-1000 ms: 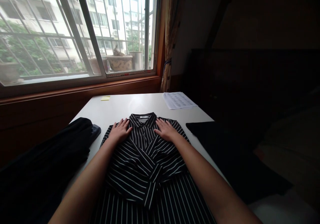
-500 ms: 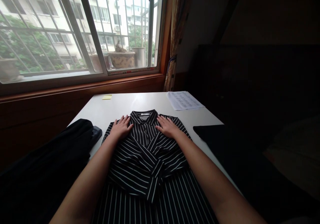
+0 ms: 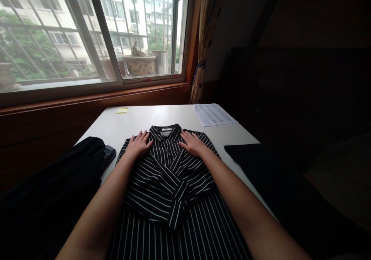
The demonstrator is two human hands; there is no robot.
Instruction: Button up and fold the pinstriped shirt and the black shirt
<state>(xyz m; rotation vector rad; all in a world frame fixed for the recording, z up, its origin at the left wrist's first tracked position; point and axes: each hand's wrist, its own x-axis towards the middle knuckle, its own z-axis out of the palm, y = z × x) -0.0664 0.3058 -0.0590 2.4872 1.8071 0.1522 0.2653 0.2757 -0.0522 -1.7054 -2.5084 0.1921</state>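
A black shirt with white stripes (image 3: 162, 178) lies front up on the white table (image 3: 156, 115), its collar toward the window. Both sleeves are folded inward, and their cuffs cross over the middle of the chest. Flat on the shoulder left of the collar rests my left hand (image 3: 138, 145), fingers spread. My right hand (image 3: 193, 143) lies the same way on the other shoulder, fingers stretched toward the collar. Neither hand grasps the cloth. The shirt's lower end runs out of view at the bottom.
Dark clothing (image 3: 58, 190) is heaped at the table's left edge, beside a dark grey object (image 3: 109, 155). Another dark cloth (image 3: 261, 163) hangs over the right edge. Printed sheets (image 3: 214, 115) and a yellow sticky note (image 3: 122, 110) lie at the back, below a barred window (image 3: 118, 31).
Both hands stay flat on the shirt's shoulders, and the shirt keeps its shape. The whole view has shifted slightly.
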